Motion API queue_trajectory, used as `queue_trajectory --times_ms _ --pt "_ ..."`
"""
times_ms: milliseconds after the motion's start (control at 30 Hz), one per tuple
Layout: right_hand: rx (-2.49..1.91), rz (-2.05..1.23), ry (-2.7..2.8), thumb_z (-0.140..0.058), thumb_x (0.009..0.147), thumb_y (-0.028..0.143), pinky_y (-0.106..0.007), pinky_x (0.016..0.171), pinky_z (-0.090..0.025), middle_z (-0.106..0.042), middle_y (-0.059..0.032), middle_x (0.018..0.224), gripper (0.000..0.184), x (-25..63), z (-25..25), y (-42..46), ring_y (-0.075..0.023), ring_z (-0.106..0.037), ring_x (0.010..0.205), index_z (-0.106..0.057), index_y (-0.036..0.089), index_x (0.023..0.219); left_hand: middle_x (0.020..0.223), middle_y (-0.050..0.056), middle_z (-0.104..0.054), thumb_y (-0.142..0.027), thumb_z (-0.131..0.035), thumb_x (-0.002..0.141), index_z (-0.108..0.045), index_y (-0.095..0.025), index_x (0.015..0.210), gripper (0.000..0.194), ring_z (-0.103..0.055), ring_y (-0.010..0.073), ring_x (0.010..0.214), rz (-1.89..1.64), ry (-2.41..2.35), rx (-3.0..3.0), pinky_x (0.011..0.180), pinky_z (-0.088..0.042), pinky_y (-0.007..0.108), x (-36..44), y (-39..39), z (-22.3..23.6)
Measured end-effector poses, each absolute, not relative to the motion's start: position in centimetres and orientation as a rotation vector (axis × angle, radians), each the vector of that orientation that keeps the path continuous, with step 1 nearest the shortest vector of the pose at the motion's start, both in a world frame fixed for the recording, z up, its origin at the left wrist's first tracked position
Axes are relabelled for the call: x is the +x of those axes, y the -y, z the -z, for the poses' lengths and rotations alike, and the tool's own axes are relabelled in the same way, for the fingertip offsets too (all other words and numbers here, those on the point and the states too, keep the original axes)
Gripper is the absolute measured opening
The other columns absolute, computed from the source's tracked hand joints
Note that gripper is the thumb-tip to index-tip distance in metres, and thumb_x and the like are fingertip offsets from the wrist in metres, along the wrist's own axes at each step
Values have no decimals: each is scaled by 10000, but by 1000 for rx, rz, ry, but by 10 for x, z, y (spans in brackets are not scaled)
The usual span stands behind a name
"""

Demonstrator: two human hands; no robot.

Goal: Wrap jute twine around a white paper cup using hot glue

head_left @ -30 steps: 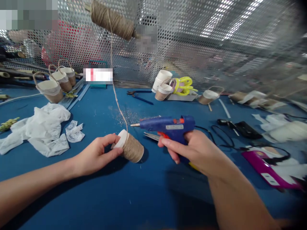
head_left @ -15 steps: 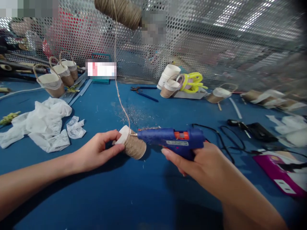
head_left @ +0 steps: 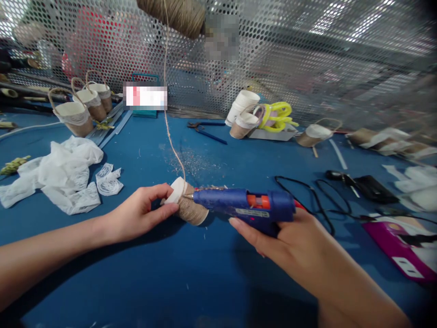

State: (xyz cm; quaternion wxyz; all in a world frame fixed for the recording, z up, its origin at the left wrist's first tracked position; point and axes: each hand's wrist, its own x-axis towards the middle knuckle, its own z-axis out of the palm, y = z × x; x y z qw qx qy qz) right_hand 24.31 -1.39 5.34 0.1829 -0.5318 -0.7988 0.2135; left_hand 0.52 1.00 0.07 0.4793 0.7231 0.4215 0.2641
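Note:
Tilted on its side, a small paper cup (head_left: 193,212) is wrapped in brown twine over most of its wall, with a white band bare near the rim. My left hand (head_left: 146,210) pinches that cup at its rim end between thumb and fingers. My right hand (head_left: 290,232) is wrapped round the handle of a blue glue gun (head_left: 235,202). The gun's metal nozzle points left and sits at the edge of the wound twine. A strand of twine (head_left: 173,148) runs from the cup up to a large spool (head_left: 174,16) hanging above.
Handled twine-covered cups (head_left: 77,119) stand at the back left, near crumpled white lace (head_left: 64,177). Pincers (head_left: 207,132), stacked white cups (head_left: 241,107) and yellow tubing (head_left: 278,116) lie along the mesh wall. A black cable (head_left: 317,196) and a purple packet (head_left: 392,248) are on the right.
The glue gun's rear has dipped slightly and its nozzle has shifted a little left and down along the twine edge. My left hand still holds the cup in nearly the same place.

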Motion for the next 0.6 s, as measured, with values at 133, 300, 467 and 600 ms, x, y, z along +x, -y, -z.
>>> queue_trajectory --times_ms 133,300,467,600 --pt "-1488 -550 2254 -527 789 312 -242 367 -375 -477 59 343 336 242 -54 14 -105 -446 324 -467 240 467 831 53 -603 -283 -448 836 -578 -121 855 209 -557 194 862 -645 -1035 1777 813 -446 316 5 -10 0" --pt "-1475 -472 2237 -515 794 291 -236 419 -408 -465 49 366 369 240 -55 12 -112 -465 378 -414 243 442 893 64 -624 -292 -443 845 -587 -117 927 241 -563 190 863 -634 -1046 1785 809 -446 306 5 -10 0" --pt "-1456 -474 2250 -509 785 311 -249 387 -394 -491 48 403 268 238 -56 13 -119 -457 361 -506 242 526 915 65 -634 -282 -445 845 -592 -117 940 240 -562 182 843 -635 -1049 1790 781 -448 292 5 -11 0" --pt "-1447 -472 2249 -503 786 311 -268 482 -458 -594 21 505 194 237 -56 15 -144 -532 437 -580 239 623 936 68 -643 -287 -446 844 -595 -119 926 239 -566 185 859 -639 -1052 1781 794 -446 295 5 -11 0"
